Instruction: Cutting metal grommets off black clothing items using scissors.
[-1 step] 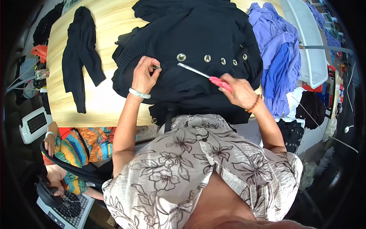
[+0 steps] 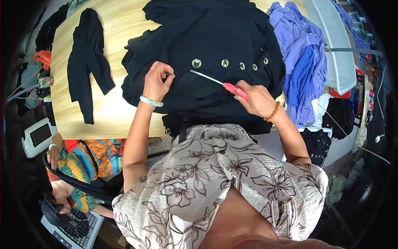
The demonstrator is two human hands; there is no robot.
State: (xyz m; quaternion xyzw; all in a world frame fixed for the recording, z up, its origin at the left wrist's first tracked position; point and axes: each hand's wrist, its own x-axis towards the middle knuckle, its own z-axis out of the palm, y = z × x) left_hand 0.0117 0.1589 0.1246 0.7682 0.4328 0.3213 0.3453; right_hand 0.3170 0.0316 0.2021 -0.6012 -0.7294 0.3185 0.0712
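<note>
Both hands are closed: my right hand is clamped around the pink handle of a screwdriver-shaped tool, and my left hand has thumb and index finger together on a small piece. Work surface: a pale wood-grain table. Centred on it, directly in front of me, lies a black knit garment, bunched, with its ribbed section at the left. Lilac garments lie in a heap to its right; a separate black knit piece lies at the left, apart from it. The tool's slim metal shaft points left, its tip over the garment near my left fingertips; contact with the fabric cannot be determined. Five round metal eyelets form an uneven row across the garment. The pinched piece is too small to identify.
</note>
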